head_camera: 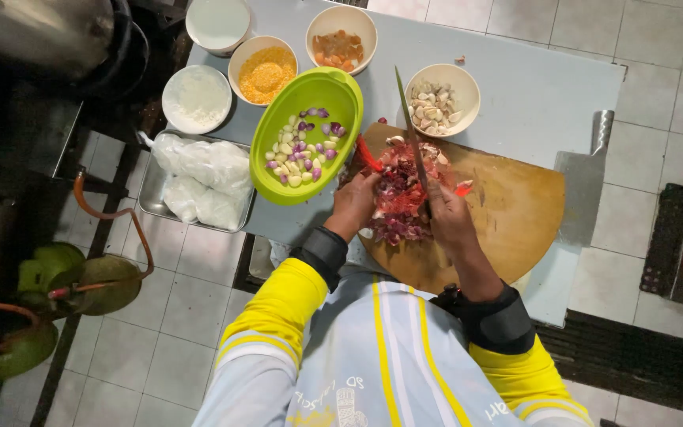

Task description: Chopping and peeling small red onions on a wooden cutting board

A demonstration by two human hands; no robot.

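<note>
My right hand (450, 217) grips a long knife (410, 130) whose blade points away over a round wooden cutting board (515, 213). A heap of red shallot skins and chilli pieces (401, 198) lies on the board's left part. My left hand (355, 202) rests on that heap, fingers curled into it, next to a red chilli (368, 154). A green oval bowl (306, 134) with peeled garlic cloves and small purple shallots stands just left of the board.
A cleaver (586, 170) lies right of the board. At the back stand bowls: garlic cloves (440, 99), orange pieces (341, 39), yellow powder (262, 71), two white ones (197, 99). A metal tray with plastic bags (199, 182) sits left. Tiled floor surrounds the table.
</note>
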